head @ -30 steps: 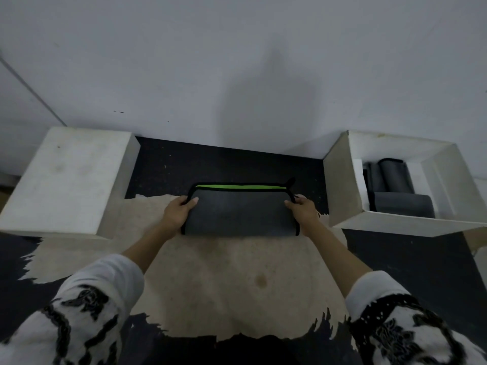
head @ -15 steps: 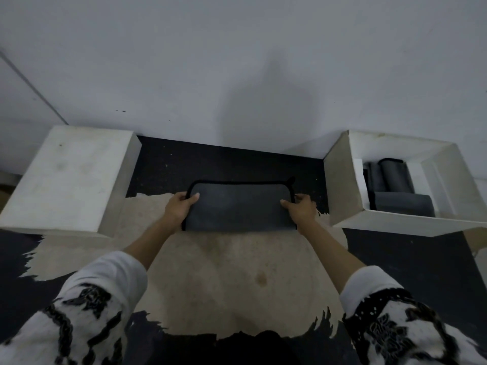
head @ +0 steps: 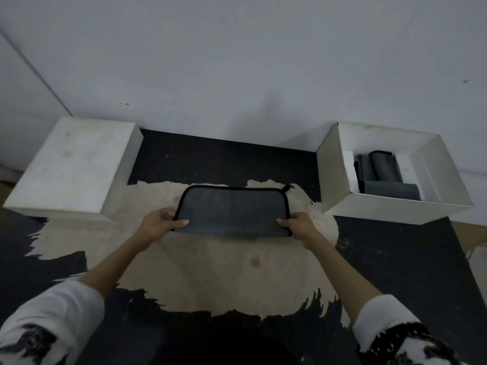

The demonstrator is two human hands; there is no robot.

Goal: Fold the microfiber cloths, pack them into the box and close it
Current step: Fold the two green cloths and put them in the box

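Gripping the folded grey cloth [head: 233, 210] at its two near corners, your left hand [head: 158, 225] pinches the left corner with the thumb on top, and your right hand [head: 299, 225] pinches the right corner the same way. You hold it flat over the pale worn patch of the dark table [head: 395, 262], between the closed white block [head: 73, 167] on your left and the open white box [head: 395, 206] on your right. Inside that box you can see other grey cloths [head: 379, 172] already lying rolled or folded, well apart from the one in your hands.
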